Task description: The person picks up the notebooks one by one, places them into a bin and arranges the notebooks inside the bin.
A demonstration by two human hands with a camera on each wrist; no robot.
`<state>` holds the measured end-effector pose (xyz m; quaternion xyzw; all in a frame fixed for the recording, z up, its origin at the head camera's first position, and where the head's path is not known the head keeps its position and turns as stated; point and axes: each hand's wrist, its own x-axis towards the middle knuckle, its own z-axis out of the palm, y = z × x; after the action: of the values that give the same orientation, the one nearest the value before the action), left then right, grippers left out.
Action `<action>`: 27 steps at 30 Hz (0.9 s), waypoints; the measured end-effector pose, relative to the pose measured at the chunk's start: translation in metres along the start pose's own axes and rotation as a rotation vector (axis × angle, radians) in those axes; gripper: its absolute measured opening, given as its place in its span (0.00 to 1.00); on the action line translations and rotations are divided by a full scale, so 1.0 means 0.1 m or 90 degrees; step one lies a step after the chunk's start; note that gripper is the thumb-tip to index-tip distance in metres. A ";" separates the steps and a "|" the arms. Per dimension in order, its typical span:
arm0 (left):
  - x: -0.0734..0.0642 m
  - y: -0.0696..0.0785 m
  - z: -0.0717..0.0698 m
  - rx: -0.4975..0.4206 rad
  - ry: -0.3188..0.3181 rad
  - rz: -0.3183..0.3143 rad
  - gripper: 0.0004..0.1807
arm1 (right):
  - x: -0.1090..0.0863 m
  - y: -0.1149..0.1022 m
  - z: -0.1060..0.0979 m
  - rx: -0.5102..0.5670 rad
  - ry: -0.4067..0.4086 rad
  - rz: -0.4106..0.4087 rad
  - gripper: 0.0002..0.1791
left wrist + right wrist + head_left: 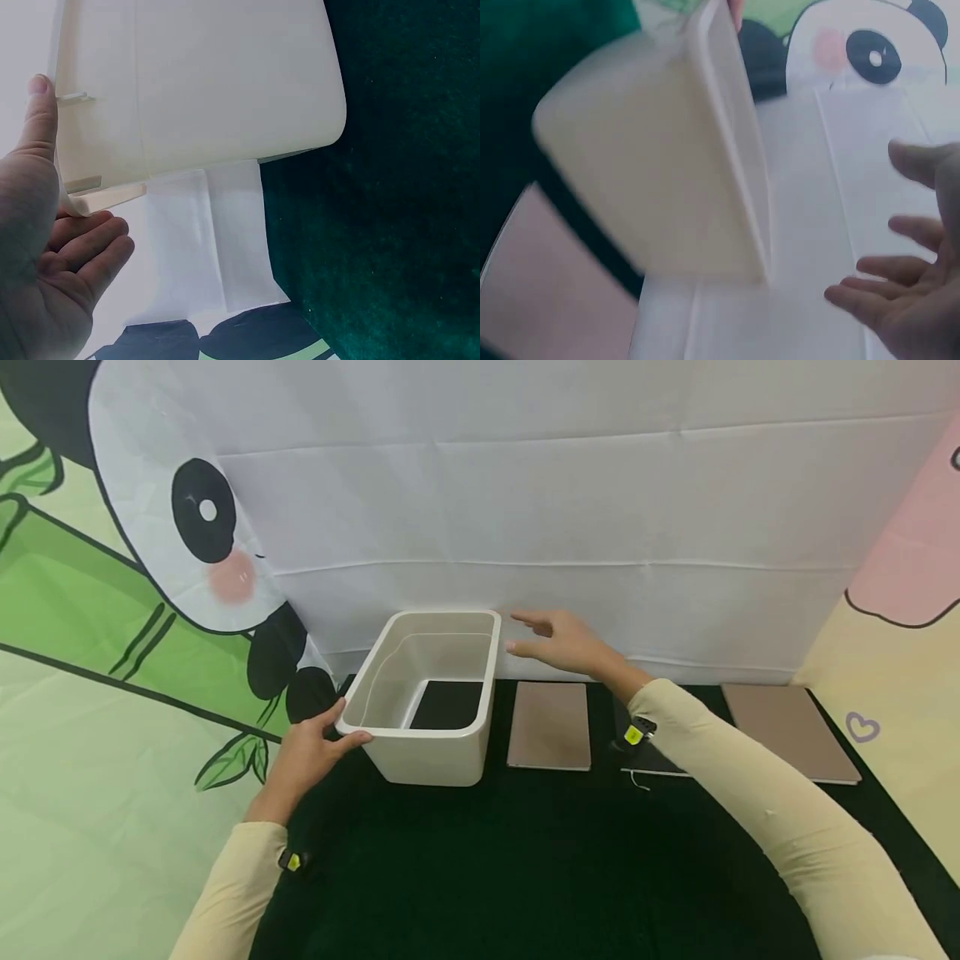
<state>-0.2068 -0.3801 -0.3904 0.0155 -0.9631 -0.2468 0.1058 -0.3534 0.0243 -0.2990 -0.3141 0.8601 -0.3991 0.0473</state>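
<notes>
One deep, white box (431, 764) stands on the dark green cloth (450, 868), just in front of the white sheet (525, 510) and left of a brown notebook (550, 727). The left hand (309, 756) pinches its near left corner, the thumb lying on the near side of the rim (420, 734) and the fingers against the left side. The right hand (566, 643) is spread, thumb apart from fingers, just beside the far right corner and touching nothing. The box looks like moulded plastic: probably light, stiff enough to keep its shape, and unlikely to break if bumped. Its smooth walls may be slippery and seem to narrow toward the bottom, so palms pressed flat there could slide. The rolled rim should give the surest hold, best taken at two opposite corners, since one corner alone would likely let it tip or swing. A black panel (448, 706) covers part of the floor inside; its weight cannot be told.
</notes>
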 end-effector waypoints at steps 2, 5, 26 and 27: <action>-0.02 -0.01 -0.01 -0.001 0.002 -0.003 0.53 | -0.15 0.12 -0.12 -0.034 0.002 -0.017 0.38; -0.04 -0.02 -0.03 -0.004 0.007 -0.007 0.53 | -0.37 0.32 -0.28 -0.053 0.004 -0.041 0.37; -0.07 0.02 -0.01 -0.050 -0.010 -0.040 0.56 | -1.77 1.78 -0.86 -0.114 0.068 0.067 0.40; -0.07 0.02 -0.01 -0.050 -0.009 -0.041 0.55 | -1.83 1.84 -0.86 -0.122 0.076 0.069 0.39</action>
<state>-0.1999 -0.3780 -0.3901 0.0402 -0.9525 -0.2876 0.0914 -0.3280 0.2756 -0.4037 -0.2457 0.9114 -0.3299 -0.0131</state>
